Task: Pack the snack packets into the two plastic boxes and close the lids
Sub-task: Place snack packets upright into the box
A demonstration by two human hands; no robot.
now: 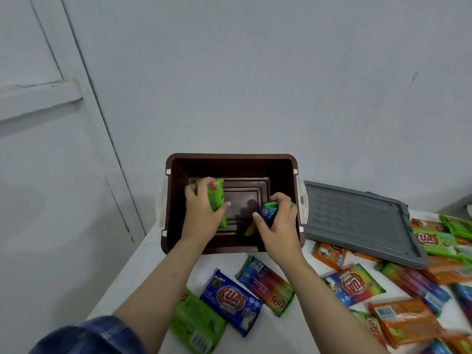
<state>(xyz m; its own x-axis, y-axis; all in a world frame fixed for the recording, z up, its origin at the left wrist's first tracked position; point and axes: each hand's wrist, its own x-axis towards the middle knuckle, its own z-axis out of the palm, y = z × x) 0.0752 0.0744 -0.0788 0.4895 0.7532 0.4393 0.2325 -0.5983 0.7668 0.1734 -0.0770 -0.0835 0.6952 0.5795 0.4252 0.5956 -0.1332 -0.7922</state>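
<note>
A white table [301, 325] stands against a pale wall, with an open brown plastic box [231, 159] sitting on it at the wall side. Just right of the box a grey lid [357, 218] lies flat, its near edge resting over some orange packets [330, 254]. In front of the box lie a blue packet [231, 302], a green packet [196, 325] and a rainbow-striped packet [267, 284], with many more packets [408, 320] scattered to its right.
</note>
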